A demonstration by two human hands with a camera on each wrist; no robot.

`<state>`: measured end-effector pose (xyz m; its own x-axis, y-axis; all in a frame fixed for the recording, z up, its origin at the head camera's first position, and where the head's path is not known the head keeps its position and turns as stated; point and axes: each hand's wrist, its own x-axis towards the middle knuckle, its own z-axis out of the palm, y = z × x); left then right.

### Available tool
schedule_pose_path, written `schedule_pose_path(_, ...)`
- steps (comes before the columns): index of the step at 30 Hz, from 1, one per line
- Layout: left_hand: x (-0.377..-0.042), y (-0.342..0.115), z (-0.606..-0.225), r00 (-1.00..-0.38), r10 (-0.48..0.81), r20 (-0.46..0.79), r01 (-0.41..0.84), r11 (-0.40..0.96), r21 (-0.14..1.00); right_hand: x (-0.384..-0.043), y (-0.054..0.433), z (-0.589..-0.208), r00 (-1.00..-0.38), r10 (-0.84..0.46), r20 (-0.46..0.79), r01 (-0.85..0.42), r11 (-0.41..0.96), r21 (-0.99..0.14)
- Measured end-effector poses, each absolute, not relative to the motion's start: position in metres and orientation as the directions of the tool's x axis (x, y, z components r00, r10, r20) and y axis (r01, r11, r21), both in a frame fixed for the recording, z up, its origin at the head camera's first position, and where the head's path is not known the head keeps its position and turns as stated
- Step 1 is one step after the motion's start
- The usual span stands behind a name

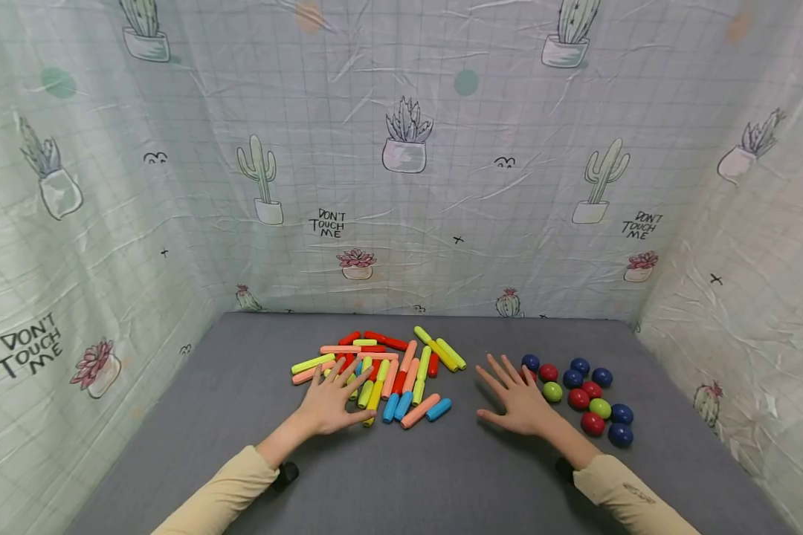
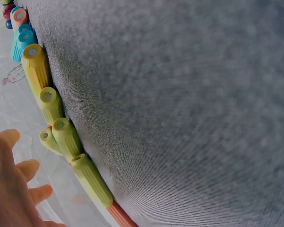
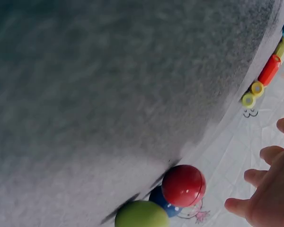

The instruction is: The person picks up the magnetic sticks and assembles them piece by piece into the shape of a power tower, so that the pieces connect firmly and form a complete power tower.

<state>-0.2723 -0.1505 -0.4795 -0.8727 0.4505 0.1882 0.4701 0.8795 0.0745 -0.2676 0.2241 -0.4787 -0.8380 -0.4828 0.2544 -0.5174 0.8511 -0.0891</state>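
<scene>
My left hand [image 1: 331, 403] hovers with spread fingers over the near left part of a heap of short coloured sticks [image 1: 388, 379], in yellow, red, salmon and blue. In the left wrist view its fingers [image 2: 28, 169] stand apart from the yellow-green sticks [image 2: 68, 137]. To the right, my right hand [image 1: 518, 401] is spread too, beside a group of small glossy balls [image 1: 578, 399] in red, blue and green. A red ball is partly hidden behind its fingers. The right wrist view has a red ball [image 3: 183, 186] near that hand, with nothing held.
A dark grey cloth [image 1: 408, 475] covers the table. Patterned white sheeting [image 1: 401, 193] with cactus drawings stands as walls at the back and both sides. A blue stick [image 1: 439, 409] lies at the heap's right edge.
</scene>
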Motion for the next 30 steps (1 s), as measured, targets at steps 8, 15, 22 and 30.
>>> schedule_pose_path(8, -0.269, -0.151, -0.480, -0.857, 0.479, 0.193, 0.498, 0.865, 0.063, -0.266, 0.235, -0.477, -0.837, -0.494, 0.237, -0.520, 0.852, -0.061)
schedule_pose_path(15, -0.265, -0.151, -0.480, -0.847, 0.500, 0.179, 0.519, 0.852, 0.075, -0.263, 0.247, -0.476, -0.820, -0.514, 0.252, -0.546, 0.835, -0.069)
schedule_pose_path(22, -0.261, -0.143, -0.479, -0.819, 0.555, 0.144, 0.571, 0.813, 0.113, -0.260, 0.261, -0.478, -0.803, -0.536, 0.259, -0.566, 0.823, -0.051)
schedule_pose_path(30, -0.260, -0.126, -0.476, -0.787, 0.604, 0.125, 0.617, 0.773, 0.149, -0.254, 0.273, -0.471, -0.801, -0.529, 0.280, -0.561, 0.826, -0.047)
